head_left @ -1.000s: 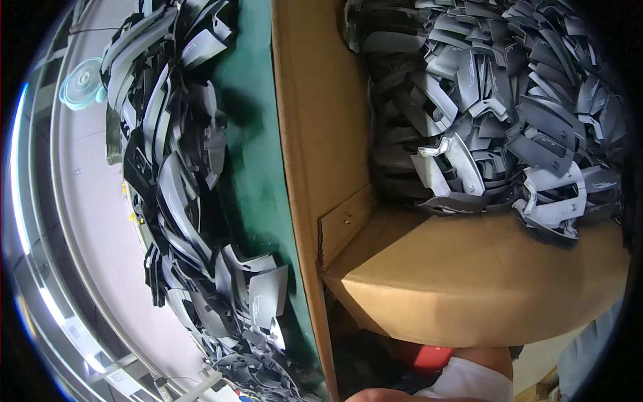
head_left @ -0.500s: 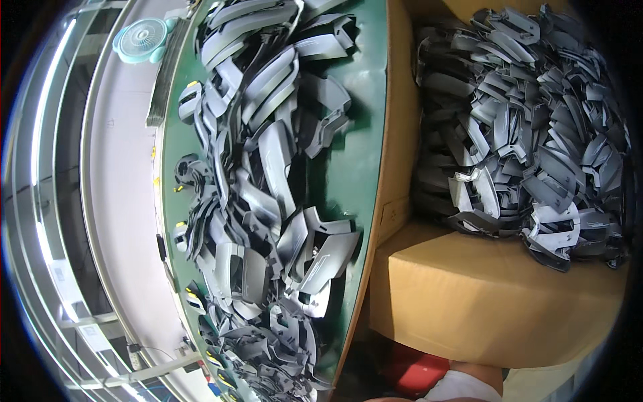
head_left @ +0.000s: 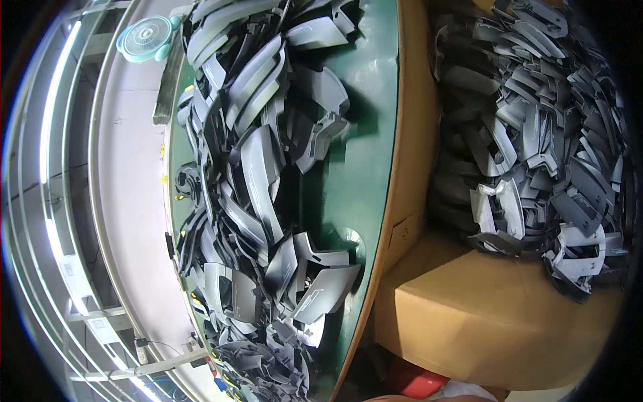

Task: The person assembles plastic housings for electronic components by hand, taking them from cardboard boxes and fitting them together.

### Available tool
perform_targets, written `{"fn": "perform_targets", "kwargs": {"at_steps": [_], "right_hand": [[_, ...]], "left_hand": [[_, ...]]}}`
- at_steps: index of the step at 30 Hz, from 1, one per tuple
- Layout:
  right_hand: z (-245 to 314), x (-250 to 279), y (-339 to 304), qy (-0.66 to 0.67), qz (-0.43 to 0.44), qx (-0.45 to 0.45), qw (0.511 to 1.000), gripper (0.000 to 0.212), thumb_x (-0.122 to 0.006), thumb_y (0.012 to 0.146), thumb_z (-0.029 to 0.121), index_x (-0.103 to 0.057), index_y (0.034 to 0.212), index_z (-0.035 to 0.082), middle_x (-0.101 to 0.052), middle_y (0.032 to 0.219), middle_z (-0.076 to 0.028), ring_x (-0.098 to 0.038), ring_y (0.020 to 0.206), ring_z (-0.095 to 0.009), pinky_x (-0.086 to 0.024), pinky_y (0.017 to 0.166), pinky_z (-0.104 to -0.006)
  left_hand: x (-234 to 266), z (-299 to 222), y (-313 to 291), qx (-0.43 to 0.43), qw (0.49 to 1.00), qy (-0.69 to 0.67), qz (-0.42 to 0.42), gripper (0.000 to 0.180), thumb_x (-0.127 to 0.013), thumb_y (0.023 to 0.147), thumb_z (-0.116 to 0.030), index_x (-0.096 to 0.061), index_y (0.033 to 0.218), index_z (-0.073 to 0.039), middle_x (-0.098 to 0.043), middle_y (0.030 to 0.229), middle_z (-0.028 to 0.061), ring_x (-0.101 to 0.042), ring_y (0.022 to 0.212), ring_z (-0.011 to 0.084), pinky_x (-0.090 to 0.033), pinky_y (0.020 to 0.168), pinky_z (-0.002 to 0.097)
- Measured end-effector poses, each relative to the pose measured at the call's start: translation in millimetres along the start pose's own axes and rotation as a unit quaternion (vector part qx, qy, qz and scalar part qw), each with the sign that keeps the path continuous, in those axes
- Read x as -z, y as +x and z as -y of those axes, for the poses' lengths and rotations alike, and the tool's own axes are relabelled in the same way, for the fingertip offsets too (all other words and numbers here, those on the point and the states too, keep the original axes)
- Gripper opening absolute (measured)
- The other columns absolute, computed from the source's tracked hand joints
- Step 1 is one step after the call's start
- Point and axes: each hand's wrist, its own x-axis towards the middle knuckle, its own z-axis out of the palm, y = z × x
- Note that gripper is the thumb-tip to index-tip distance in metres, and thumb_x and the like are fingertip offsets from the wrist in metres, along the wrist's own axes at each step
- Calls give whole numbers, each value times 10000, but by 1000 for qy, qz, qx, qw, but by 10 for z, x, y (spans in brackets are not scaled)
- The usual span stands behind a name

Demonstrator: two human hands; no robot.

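Neither of my hands can be made out. At the lower edge, a strip of white cloth shows with a little bare skin beside it; which limb it is, I cannot tell. Grey moulded plastic parts, curved and frame-like, lie heaped along a green tabletop. Many more grey plastic parts fill a large cardboard box on the right. Two paler frame-shaped pieces, one a white frame, lie near the box's closest side.
A mint-green fan stands at the upper left beside the table. Something red sits below the box flap. Metal rails and bright tube lights run along the left. The brown table edge borders the box.
The view has shifted slightly, so the box and its parts appear further right and lower. Less of the white cloth and bare skin shows at the lower edge. The piles look otherwise unchanged.
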Motion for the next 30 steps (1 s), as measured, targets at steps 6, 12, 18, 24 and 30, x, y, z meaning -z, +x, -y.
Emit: {"fn": "perform_targets", "kwargs": {"at_steps": [6, 12, 18, 24, 30], "right_hand": [[36, -194, -72, 42, -8, -24, 999, 322, -558, 764, 154, -579, 1038, -15, -600, 1012, -186, -560, 984, -317, -455, 802, -393], [281, 153, -368, 18, -53, 15, 998, 318, -558, 762, 147, -580, 1034, -17, -603, 1000, -184, -563, 976, -315, -456, 797, -391], [512, 1052, -909, -13, -167, 82, 982, 313, -558, 761, 139, -580, 1030, -18, -607, 989, -181, -567, 968, -314, -457, 792, -389], [420, 1891, -1869, -52, -255, 99, 960, 309, -558, 759, 132, -581, 1027, -20, -610, 978, -178, -570, 960, -313, -458, 787, -386], [575, 2232, -2677, 4, -35, 200, 979, 353, -657, 698, 99, -588, 1026, -14, -635, 886, -94, -596, 799, -151, -479, 695, -277]], "left_hand": [[96, -113, -63, -47, 999, 21, 17, 235, -566, 620, -226, -482, 625, -7, -490, 649, 149, -507, 640, 317, -425, 561, 423], [87, -533, 68, -152, 985, -60, -46, 207, -578, 703, -181, -476, 647, -10, -488, 640, 150, -499, 594, 344, -418, 567, 442], [262, -786, 163, -125, 991, 47, 12, 129, -551, 858, -102, -564, 949, -11, -588, 821, 153, -601, 752, 321, -490, 660, 374], [143, -1448, -194, -188, 951, 193, -150, 131, -567, 824, -116, -549, 904, -14, -568, 802, 150, -569, 771, 340, -466, 671, 405], [-930, -1877, -1388, -160, 951, 9, -263, 166, -586, 838, -161, -607, 890, -6, -620, 828, 146, -609, 768, 309, -489, 707, 368]]}}
